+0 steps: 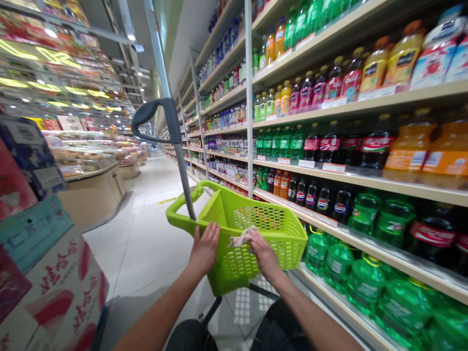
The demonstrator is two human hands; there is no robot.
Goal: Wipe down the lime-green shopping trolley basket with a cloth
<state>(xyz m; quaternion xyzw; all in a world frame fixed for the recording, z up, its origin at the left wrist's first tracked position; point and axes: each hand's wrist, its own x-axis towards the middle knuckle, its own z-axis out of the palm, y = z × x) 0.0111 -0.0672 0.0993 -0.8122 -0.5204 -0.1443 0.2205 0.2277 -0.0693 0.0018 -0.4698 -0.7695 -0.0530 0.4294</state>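
While both hands rest on it, the lime-green shopping basket [256,229] stands tilted in the supermarket aisle, just beside the drinks shelving [351,178], its grey pull handle [161,122] raised above it.

Left hand [204,249]: flat against the near wall of the basket at its left corner, fingers spread and curled over the rim; holds nothing else.

Right hand [263,254]: on the near rim, fingers pinched around a crumpled pale cloth [242,238], which lies pressed on the rim's edge.

Basket interior: what can be seen of it shows perforated walls only.

Shelving, right: tiers of bottled soft drinks; green bottles [365,273] on the lowest tier, dark cola bottles [318,197] above, orange juice bottles [424,146] higher still.

Left foreground: stacked cartons [47,287] with red lettering. Behind them, curved display counters [91,185] under strip lighting.

Floor [146,243]: pale glossy tile.
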